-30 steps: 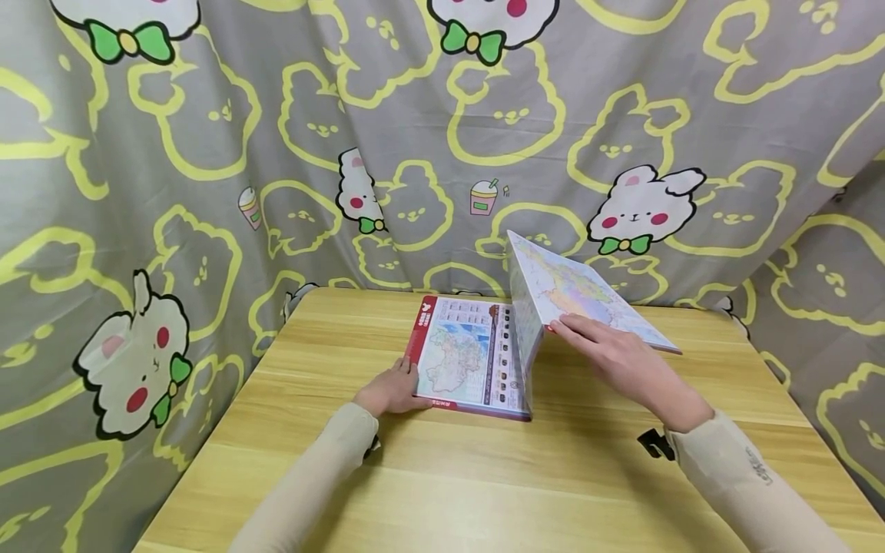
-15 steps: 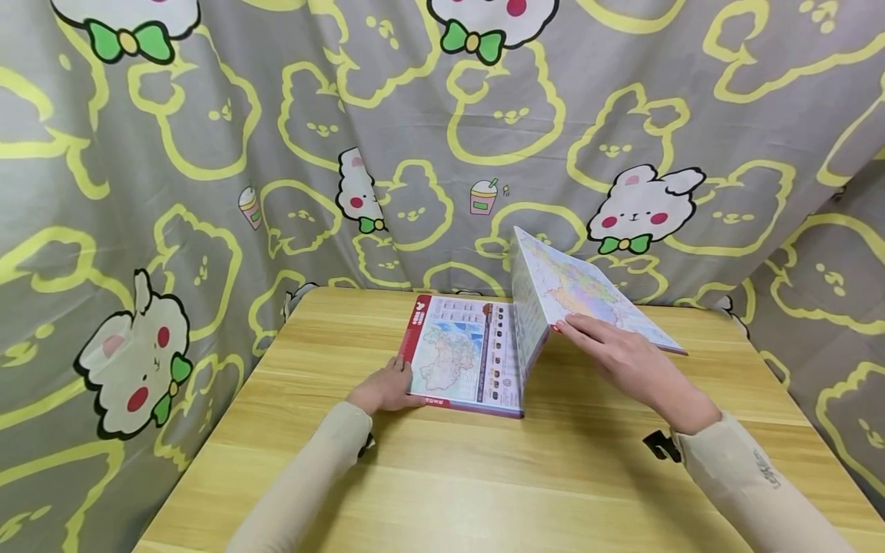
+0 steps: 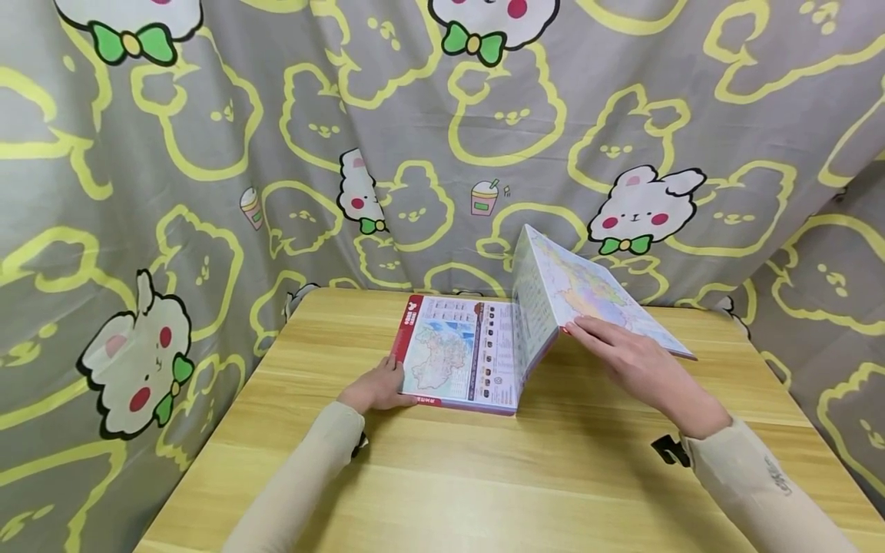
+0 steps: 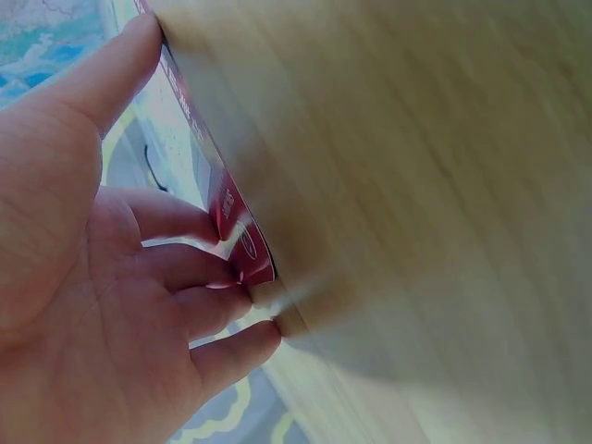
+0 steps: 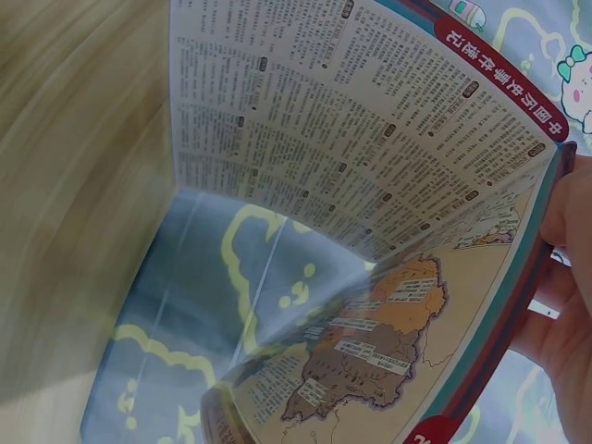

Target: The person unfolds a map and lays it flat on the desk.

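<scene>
A pale wooden table (image 3: 442, 476) stands before a bunny-print curtain (image 3: 207, 153). On it lies a folded map (image 3: 459, 353); the left hand (image 3: 376, 388) pinches its near-left corner, the right hand (image 3: 639, 369) grips the raised panel's edge.

Homely corner: wooden table (image 3: 484, 476) against a cartoon-bunny curtain (image 3: 207, 153).

Wooden table (image 3: 484, 476), bunny-print curtain (image 3: 207, 153)
</scene>
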Available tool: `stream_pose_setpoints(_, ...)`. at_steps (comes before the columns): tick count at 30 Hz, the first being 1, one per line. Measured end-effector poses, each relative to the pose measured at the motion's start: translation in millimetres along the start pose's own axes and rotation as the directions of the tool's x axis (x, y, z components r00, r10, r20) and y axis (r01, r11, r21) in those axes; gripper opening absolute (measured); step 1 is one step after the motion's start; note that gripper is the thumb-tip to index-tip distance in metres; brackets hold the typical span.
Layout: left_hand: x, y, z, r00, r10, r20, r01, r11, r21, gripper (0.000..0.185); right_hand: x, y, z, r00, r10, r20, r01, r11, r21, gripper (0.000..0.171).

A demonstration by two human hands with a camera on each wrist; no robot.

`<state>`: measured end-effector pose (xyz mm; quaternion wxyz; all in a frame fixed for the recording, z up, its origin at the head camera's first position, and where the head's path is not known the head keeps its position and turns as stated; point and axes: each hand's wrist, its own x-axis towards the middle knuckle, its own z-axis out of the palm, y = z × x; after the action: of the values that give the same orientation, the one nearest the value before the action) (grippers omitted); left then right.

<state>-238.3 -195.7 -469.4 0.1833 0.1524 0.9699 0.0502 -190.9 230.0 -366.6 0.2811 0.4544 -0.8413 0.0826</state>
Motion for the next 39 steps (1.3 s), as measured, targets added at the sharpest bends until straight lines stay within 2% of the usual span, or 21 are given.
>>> stream_pose_setpoints(5, -0.6, -2.1, 0.1, 1.0, -0.015, -0.001, 0.015, 0.999, -0.031, 0.092, -3, 1, -1, 1.0, 0.002, -0.004, -0.002, 1.0, -0.003, 0.056)
stream_pose_setpoints(18, -2.6, -13.4, -0.2, 0.999, -0.036, -0.002, 0.036, 0.998, -0.044, 0.093, -14, 2, -1, 1.0, 0.0, -0.03, 0.0, 1.0, -0.021, 0.053)
stream_pose_setpoints(39, -4.5, -28.1, -2.8, 0.999, -0.045, -0.002, 0.044, 0.995, -0.088, 0.093, -29, 2, -1, 0.999, 0.051, -0.006, -0.051, 0.998, -0.034, 0.056)
